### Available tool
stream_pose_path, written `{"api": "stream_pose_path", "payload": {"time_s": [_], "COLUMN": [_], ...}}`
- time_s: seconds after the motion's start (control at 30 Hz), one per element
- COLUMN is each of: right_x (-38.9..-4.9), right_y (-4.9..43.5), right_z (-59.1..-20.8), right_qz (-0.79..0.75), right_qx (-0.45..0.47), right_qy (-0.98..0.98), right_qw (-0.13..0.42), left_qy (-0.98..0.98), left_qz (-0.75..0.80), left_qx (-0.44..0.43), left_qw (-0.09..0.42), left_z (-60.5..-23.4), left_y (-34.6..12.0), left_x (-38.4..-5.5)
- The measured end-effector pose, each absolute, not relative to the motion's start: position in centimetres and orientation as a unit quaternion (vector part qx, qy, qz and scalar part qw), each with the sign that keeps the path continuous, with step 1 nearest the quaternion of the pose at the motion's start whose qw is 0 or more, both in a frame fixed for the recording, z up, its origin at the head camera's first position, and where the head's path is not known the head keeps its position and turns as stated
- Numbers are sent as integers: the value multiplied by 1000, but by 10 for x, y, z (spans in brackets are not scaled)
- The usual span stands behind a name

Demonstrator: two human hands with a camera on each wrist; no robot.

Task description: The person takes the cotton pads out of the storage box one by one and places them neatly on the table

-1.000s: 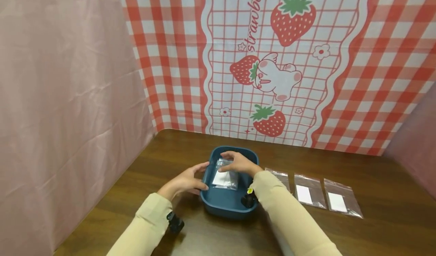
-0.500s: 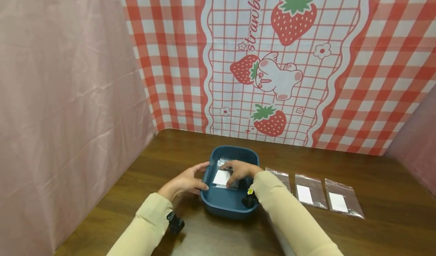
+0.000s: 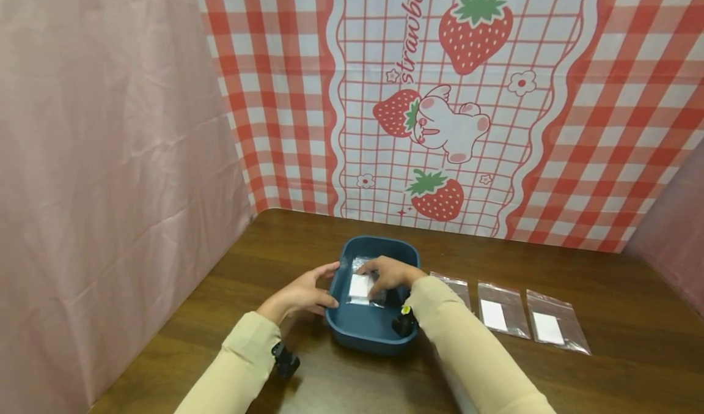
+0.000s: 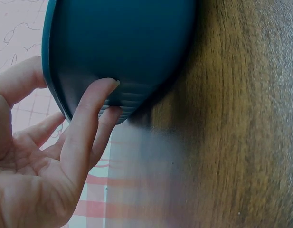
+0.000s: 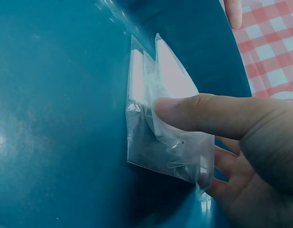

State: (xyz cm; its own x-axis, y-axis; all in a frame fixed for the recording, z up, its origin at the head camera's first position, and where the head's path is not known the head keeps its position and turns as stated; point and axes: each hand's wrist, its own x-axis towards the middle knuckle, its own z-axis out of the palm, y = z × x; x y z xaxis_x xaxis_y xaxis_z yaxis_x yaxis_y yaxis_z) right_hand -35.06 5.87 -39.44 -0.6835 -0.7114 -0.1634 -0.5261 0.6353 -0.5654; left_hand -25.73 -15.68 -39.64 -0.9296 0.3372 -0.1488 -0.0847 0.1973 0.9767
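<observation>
A blue plastic bin stands on the table before me. My left hand holds its left wall: in the left wrist view thumb and one finger reach the rim, and two fingers lie along the outer side. Inside the bin lie clear zip bags with white rectangles in them. My right hand is down in the bin at their right edge. Seen from the right wrist, the thumb presses on the near face of the overlapping zip bags, with other fingers behind them, pinching them.
To the right of the bin, zip bags with white rectangles lie in a row: one partly behind the right sleeve, one in the middle, one at the right. A strawberry-print cloth hangs behind the wooden table.
My right hand has come down onto the bags in the bin, its thumb drawn toward me and onto them. My left hand has stayed at the bin's left wall.
</observation>
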Motion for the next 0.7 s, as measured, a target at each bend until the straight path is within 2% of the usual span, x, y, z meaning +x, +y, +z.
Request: {"api": "stream_pose_path", "payload": {"time_s": [0.37, 0.7], "right_x": [-349, -343], "right_y": [60, 62], "right_z": [-390, -376], "right_qz": [-285, -323], "right_qx": [-326, -331], "right_qy": [882, 873], "right_qw": [184, 154], "left_qy": [752, 764], "left_qz": [633, 619], "left_qx": [84, 75], "left_qw": [166, 166], "left_z": [-398, -396], "left_y": [-155, -155], "left_x": [-257, -257]}}
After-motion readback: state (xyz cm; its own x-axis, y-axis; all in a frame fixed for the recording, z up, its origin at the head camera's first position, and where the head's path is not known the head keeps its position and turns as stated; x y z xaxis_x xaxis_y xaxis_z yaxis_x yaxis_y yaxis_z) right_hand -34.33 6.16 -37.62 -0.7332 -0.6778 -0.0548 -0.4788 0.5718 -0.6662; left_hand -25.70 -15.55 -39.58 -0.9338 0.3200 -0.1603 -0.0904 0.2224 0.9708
